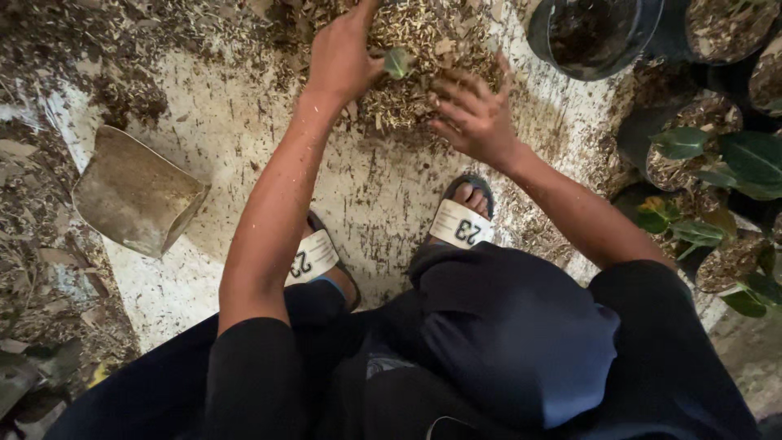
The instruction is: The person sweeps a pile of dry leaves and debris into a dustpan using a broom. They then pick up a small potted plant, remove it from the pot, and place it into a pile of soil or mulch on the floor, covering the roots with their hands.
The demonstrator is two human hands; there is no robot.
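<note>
Green, a small leaf cutting point(397, 62) sits pinched in my left hand point(342, 57) at top centre, just left of my spread, empty right hand point(472, 118) over the husk heap point(423, 41).

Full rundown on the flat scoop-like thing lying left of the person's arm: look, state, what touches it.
The scoop is a flat, dull grey-brown piece, metal or stiff sheet by its look, with a narrow upper end widening to a broad lower edge and dusty, stained faces. It lies on the pale soiled floor, bordered by dry leaf litter. No hand touches it.
</note>
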